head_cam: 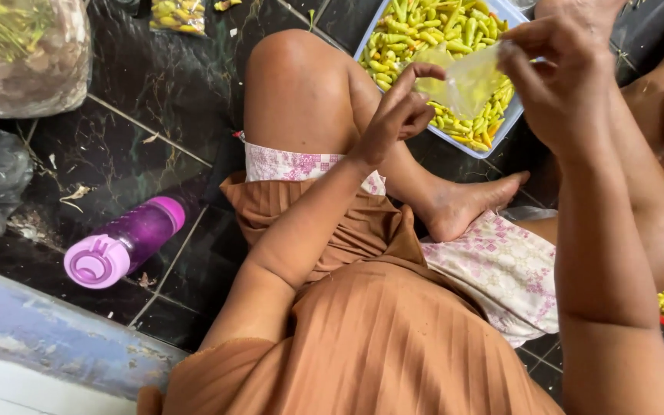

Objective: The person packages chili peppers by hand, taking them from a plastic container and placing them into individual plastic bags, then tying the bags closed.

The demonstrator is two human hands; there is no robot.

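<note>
A small clear plastic bag (466, 77) is pinched at its edges by both hands, left hand (397, 115) and right hand (559, 77), held just above a blue tray of yellow-green chillies (443, 34). Left of the tray, well apart, a purple bottle (124, 242) lies on the dark floor (140, 146).

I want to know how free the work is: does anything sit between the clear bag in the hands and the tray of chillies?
Nothing visible does. The left hand and right hand hold the small clear bag directly over the pale blue tray of yellow-green chillies; the raised knee stands left of the tray.
</note>
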